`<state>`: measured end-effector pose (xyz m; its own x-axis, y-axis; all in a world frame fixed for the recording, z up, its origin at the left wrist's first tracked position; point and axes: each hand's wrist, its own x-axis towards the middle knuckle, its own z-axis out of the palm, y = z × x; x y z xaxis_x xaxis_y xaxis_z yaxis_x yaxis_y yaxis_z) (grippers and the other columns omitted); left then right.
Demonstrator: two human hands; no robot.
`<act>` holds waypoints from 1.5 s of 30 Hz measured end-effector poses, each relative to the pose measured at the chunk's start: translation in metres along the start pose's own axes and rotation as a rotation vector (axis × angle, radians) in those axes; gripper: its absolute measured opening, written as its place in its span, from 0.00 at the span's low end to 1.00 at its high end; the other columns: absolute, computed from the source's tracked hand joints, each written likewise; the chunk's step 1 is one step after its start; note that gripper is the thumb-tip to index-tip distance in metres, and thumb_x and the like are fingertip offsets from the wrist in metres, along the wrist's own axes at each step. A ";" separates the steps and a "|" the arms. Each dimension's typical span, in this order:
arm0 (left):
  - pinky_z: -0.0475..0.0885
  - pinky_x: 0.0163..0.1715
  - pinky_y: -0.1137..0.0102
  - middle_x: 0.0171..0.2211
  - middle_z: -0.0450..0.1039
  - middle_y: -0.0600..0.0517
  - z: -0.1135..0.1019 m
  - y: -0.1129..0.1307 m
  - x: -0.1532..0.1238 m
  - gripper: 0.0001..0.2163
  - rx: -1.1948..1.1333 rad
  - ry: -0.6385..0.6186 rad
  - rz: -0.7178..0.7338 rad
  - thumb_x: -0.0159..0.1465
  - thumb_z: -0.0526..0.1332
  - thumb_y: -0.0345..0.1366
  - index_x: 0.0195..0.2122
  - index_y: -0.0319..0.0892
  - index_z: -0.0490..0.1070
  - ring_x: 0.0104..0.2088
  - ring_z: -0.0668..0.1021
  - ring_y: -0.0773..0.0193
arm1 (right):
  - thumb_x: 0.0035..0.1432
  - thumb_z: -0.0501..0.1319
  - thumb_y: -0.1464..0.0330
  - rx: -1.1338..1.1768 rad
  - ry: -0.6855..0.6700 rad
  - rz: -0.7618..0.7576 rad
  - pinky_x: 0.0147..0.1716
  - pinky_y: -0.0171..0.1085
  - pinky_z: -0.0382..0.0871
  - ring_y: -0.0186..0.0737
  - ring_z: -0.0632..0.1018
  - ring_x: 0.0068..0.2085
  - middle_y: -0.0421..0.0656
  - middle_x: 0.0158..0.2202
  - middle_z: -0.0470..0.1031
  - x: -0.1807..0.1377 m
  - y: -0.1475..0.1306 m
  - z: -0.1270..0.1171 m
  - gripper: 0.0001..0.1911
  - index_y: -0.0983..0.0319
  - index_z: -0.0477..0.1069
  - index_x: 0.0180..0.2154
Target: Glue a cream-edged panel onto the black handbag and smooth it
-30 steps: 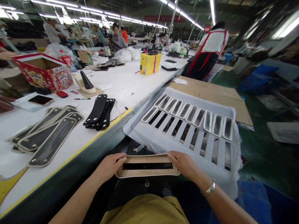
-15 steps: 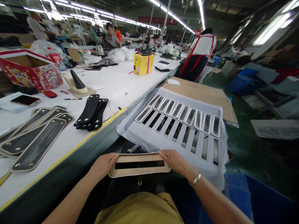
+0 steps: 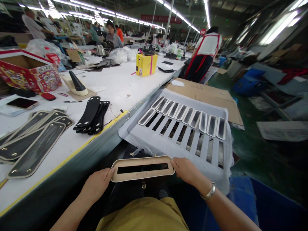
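Observation:
A long beige frame [image 3: 141, 175] with rounded corners and a raised rim lies level across my lap; a dark slot runs through its middle. My left hand [image 3: 97, 184] is closed, thumb and fingers pinching the frame's left end. At the opposite end, my right hand [image 3: 189, 171] grips the rim, its fingertips partly hidden behind it. Dark material with small metal fittings [image 3: 143, 185] shows around the frame; whether it is joined to the frame I cannot tell.
On the white table [image 3: 115, 83] lie black straps [image 3: 89, 114] and grey panels with pale edging [image 3: 37, 149]. To the right, slotted grey sheeting [image 3: 149, 134] carries a row of pale-rimmed pieces [image 3: 189, 116]. A blue container [image 3: 243, 202] stands close at lower right. A person [image 3: 204, 53] stands beyond.
Both hands have shifted slightly outward and lower along the frame's ends, from its upper corners to its sides. The frame stays nearly in place. The whole view has moved a little.

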<state>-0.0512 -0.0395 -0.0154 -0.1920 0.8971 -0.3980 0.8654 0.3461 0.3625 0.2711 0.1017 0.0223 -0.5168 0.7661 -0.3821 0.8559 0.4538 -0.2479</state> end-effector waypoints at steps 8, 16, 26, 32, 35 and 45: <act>0.65 0.40 0.65 0.33 0.75 0.44 -0.004 0.002 -0.001 0.24 0.035 -0.048 0.012 0.67 0.37 0.46 0.29 0.42 0.68 0.37 0.77 0.54 | 0.65 0.48 0.73 -0.258 0.019 -0.036 0.33 0.39 0.67 0.50 0.79 0.37 0.52 0.34 0.77 0.006 -0.006 0.006 0.13 0.66 0.71 0.37; 0.65 0.39 0.66 0.33 0.76 0.45 -0.008 0.003 0.000 0.24 0.000 -0.011 0.034 0.67 0.37 0.47 0.28 0.42 0.68 0.36 0.76 0.55 | 0.67 0.42 0.71 -0.110 0.037 -0.049 0.32 0.37 0.66 0.44 0.78 0.32 0.50 0.29 0.77 -0.002 -0.009 0.003 0.20 0.65 0.70 0.32; 0.65 0.42 0.64 0.35 0.76 0.44 -0.005 -0.001 0.000 0.24 0.108 -0.045 0.069 0.67 0.36 0.45 0.32 0.41 0.70 0.38 0.77 0.53 | 0.68 0.42 0.68 -0.103 0.054 -0.015 0.31 0.36 0.64 0.43 0.78 0.32 0.50 0.29 0.77 0.001 -0.009 0.002 0.21 0.64 0.70 0.30; 0.64 0.38 0.65 0.32 0.75 0.45 -0.006 0.002 -0.002 0.23 0.033 -0.027 0.020 0.67 0.38 0.46 0.27 0.42 0.67 0.36 0.76 0.54 | 0.68 0.43 0.68 -0.179 0.048 -0.025 0.32 0.38 0.65 0.47 0.79 0.35 0.52 0.31 0.77 0.004 -0.006 0.006 0.19 0.65 0.70 0.33; 0.64 0.34 0.67 0.27 0.73 0.48 -0.008 0.002 -0.001 0.24 -0.038 -0.030 0.019 0.66 0.39 0.49 0.24 0.43 0.65 0.32 0.75 0.57 | 0.67 0.42 0.69 -0.164 0.050 -0.024 0.33 0.38 0.65 0.47 0.79 0.35 0.53 0.32 0.77 0.004 -0.005 0.005 0.20 0.65 0.70 0.33; 0.69 0.37 0.64 0.35 0.74 0.49 0.003 -0.007 -0.013 0.24 0.000 0.328 0.119 0.58 0.51 0.60 0.37 0.45 0.71 0.36 0.76 0.55 | 0.64 0.46 0.53 0.510 0.132 0.100 0.27 0.33 0.67 0.36 0.76 0.28 0.44 0.28 0.75 -0.006 0.025 0.005 0.23 0.63 0.70 0.34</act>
<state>-0.0529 -0.0540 -0.0157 -0.2285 0.9716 -0.0610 0.8906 0.2340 0.3900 0.2952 0.1065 0.0141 -0.3988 0.8598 -0.3188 0.7672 0.1224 -0.6296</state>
